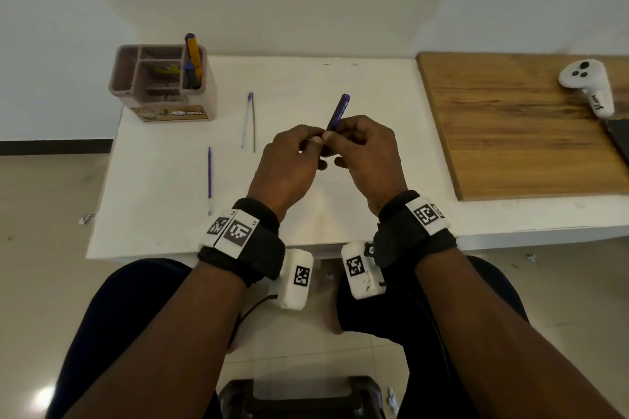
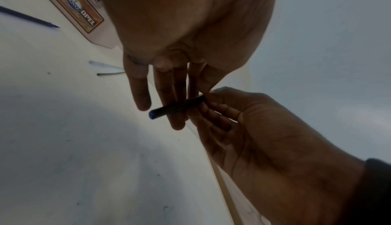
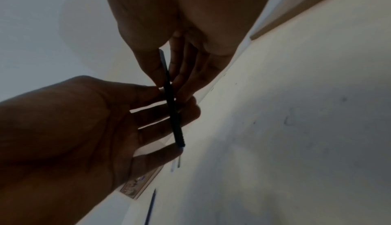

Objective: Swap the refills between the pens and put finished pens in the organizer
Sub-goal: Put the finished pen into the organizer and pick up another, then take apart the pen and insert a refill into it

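Note:
A dark purple pen (image 1: 338,112) is held above the middle of the white table (image 1: 163,235), its free end pointing up and away. My left hand (image 1: 315,143) pinches its lower end between thumb and fingers; my right hand (image 1: 335,137) pinches the barrel just beside it. In the right wrist view the pen (image 3: 171,106) crosses the left hand's fingers (image 3: 156,121), with the thumb pressed on it. The brown organizer (image 1: 208,88) stands at the back left with pens (image 1: 194,58) in its right compartment. Two refills (image 1: 247,119) and one purple refill (image 1: 209,177) lie on the table.
A wooden board (image 1: 517,126) covers the table's right part, with a white controller (image 1: 589,85) and a dark flat object (image 1: 620,138) on it. The table's front edge (image 1: 204,253) runs just ahead of my knees.

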